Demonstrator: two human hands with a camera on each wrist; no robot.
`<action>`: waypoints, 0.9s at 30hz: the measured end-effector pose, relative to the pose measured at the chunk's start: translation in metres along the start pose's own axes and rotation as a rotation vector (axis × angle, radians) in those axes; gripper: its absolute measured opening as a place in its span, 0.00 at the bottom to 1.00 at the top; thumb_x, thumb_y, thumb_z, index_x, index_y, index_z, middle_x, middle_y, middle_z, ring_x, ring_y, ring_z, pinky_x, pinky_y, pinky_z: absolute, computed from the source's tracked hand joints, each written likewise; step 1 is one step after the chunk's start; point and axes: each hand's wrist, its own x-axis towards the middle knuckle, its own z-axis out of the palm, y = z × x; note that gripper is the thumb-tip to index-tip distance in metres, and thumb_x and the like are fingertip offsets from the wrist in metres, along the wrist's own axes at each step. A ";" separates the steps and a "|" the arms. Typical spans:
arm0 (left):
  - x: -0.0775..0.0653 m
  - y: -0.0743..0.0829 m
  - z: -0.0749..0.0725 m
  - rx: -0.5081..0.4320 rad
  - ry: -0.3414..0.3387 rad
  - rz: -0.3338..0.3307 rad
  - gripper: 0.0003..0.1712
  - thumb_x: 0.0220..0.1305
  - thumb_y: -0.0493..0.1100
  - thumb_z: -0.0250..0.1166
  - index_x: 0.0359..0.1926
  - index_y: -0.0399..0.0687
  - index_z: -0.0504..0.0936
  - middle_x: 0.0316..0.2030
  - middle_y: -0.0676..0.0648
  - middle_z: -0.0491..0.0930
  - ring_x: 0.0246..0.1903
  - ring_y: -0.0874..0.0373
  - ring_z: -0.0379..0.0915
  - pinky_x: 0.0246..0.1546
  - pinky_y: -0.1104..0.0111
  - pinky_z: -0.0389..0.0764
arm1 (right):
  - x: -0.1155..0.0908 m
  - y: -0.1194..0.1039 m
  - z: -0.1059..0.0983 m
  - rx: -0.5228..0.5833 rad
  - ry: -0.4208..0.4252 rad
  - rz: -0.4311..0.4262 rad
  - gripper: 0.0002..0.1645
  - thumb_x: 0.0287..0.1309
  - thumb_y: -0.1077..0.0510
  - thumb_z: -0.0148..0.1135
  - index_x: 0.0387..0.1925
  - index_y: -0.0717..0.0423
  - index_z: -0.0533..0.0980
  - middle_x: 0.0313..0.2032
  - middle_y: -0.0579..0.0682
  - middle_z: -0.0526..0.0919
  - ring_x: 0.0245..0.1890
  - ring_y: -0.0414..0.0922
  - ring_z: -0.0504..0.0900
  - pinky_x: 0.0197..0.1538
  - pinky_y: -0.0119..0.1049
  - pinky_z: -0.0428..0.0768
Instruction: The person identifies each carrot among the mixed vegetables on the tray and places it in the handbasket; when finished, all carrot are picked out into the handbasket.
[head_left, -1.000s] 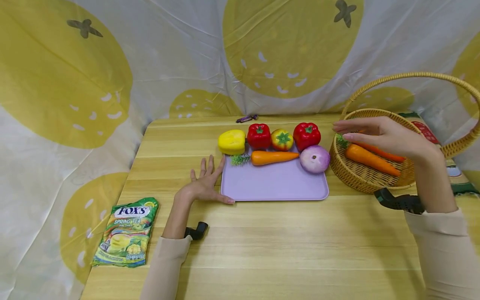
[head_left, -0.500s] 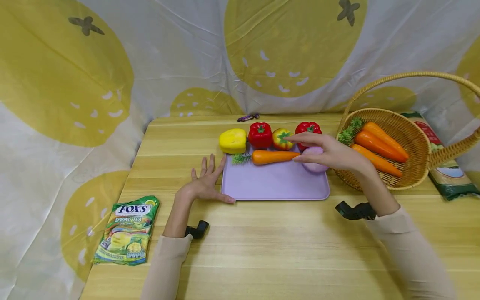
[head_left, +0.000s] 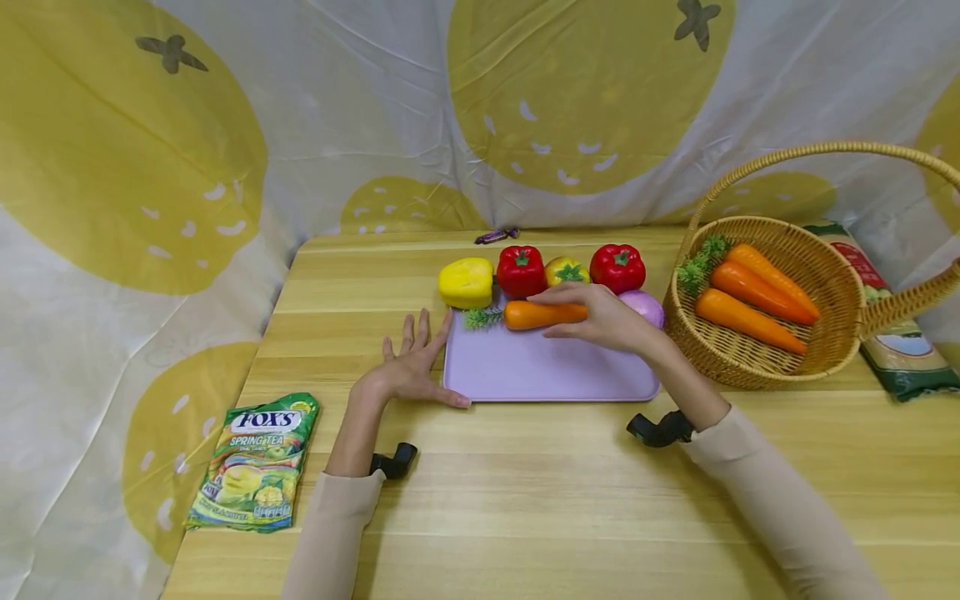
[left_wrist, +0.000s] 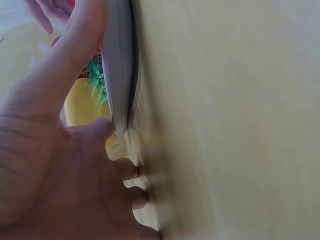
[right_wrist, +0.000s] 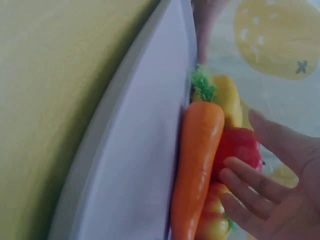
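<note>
My left hand [head_left: 407, 373] is spread at the left edge of a lilac tray [head_left: 540, 371], with thumb and fingers straight against its rim. Over the tray, my right hand [head_left: 600, 317] hovers at the tip half of an orange carrot [head_left: 536, 315] with green leaves. In the right wrist view, its fingers [right_wrist: 255, 195] are loosely bent above the carrot [right_wrist: 197, 150], not closed round it. Behind the carrot sit a yellow bell pepper [head_left: 465, 282], a red bell pepper [head_left: 521, 270], a yellow-red round fruit [head_left: 564, 268] and another red bell pepper [head_left: 618, 267]. The right hand partly hides a purple onion [head_left: 647, 308].
To the right stands a wicker basket [head_left: 697, 354] with a tall handle, holding several carrots [head_left: 750, 320]. A packaged bag [head_left: 903, 350] lies behind it. A green candy bag [head_left: 255, 462] is at the left, and a small wrapped candy [head_left: 497, 236] near the back edge.
My right hand has moved left from above the basket, past the onion, to the carrot on the tray. The left hand has stayed in place at the tray's edge.
</note>
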 end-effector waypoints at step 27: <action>-0.003 0.003 -0.002 -0.018 -0.002 -0.001 0.83 0.47 0.73 0.78 0.83 0.62 0.25 0.79 0.36 0.11 0.78 0.38 0.02 0.71 0.27 0.19 | 0.022 0.000 0.023 -0.113 0.055 0.109 0.24 0.61 0.61 0.73 0.59 0.51 0.84 0.55 0.60 0.86 0.57 0.57 0.82 0.61 0.53 0.80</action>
